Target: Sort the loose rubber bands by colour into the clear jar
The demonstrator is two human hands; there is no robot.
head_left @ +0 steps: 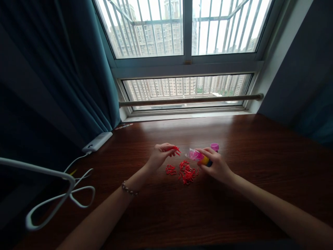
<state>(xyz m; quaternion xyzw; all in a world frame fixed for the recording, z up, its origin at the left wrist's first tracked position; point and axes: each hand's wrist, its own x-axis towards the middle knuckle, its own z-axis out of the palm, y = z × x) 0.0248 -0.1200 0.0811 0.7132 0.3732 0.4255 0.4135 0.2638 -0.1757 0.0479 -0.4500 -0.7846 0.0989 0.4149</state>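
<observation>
My left hand (163, 152) is closed in a pinch, with a small bunch of thin red pieces (177, 150) sticking out from its fingertips. My right hand (213, 163) is wrapped round a clear container with pink, yellow and dark contents (194, 154); its see-through end points left towards my left hand. I cannot tell whether it is a bottle or a bag. Below and between the hands lies a loose pile of thin red pieces (187, 172). A smaller red heap (170, 169) sits just left of it. Behind my right hand stands a pink ring-shaped cap or cup (214, 146).
A white power strip or box (97, 142) with a white cable lies at the left by the blue curtain (104, 86). A white bent tube (39, 166) crosses the lower left. The brown wooden table (161, 215) reaches the window, where a rail (187, 101) runs across.
</observation>
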